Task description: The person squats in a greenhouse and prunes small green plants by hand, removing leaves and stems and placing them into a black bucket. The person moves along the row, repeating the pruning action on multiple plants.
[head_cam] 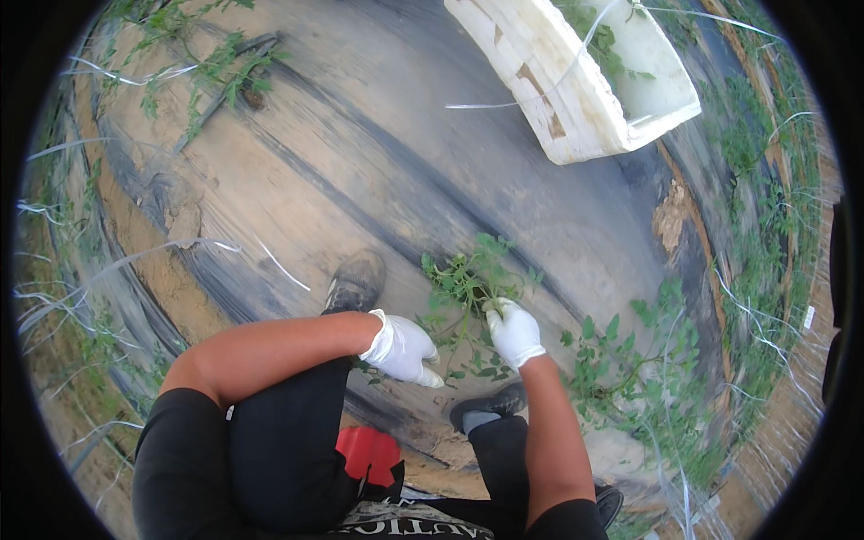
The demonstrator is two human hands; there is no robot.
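Note:
My left hand, in a white glove, is just left of a leafy green plant that looks like a tomato plant. Its thumb and fingers are apart, and nothing shows between them. My right hand, gloved in white too, closes its fingertips on a stem at the plant's right side. The plant stands at a dark hole in the dusty plastic mulch film, between my shoes. Some leaves hang below and between both hands. The exact grip of the right fingertips is partly hidden by leaves.
A white foam box with leafy cuttings inside lies at the upper right. More plants grow to the right, and another at the upper left. White plastic twine lies about. Something red is beneath me.

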